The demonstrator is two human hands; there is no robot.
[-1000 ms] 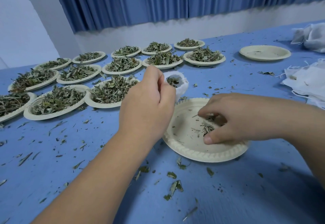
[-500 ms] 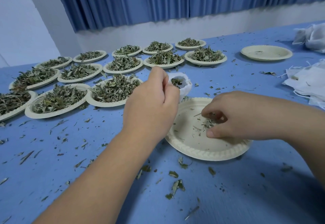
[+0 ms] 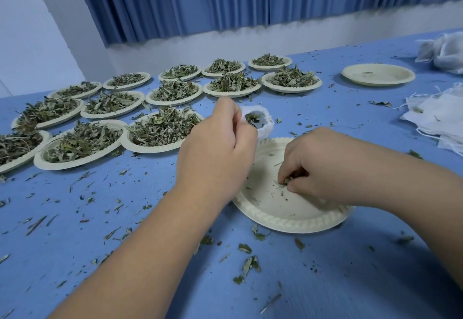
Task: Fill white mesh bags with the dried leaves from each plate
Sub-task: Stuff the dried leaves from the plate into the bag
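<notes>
1. A risk, as I judge it: the right hand has its fingertips bunched, pinching a small clump of leaves on the near plate. The bits are dry and small, so some could slip out on the way to the bag. Loose bits already litter the blue table.
2. Another risk: the left hand pinches only one side of the rim of the mesh bag. If that hold slackens, the soft mouth could sag shut or the bag could tip and spill.
3. A third risk: the left hand hangs close to the nearest of the full plates, and a careless swing could knock leaves off it.
4. The mesh bag stands on the table just past the far rim of the near plate. Its mouth is open and green leaves show inside. How full it is cannot be told.
5. The near plate is almost bare, with only crumbs and the pinched clump left.
6. To the left, the full plates stand in rows, each heaped with dried leaves and not yet emptied.
7. Far right, an empty plate sits alone.
8. At the right edge lies a pile of flat bags. Behind it is a bundle of white cloth, its contents hidden.
</notes>
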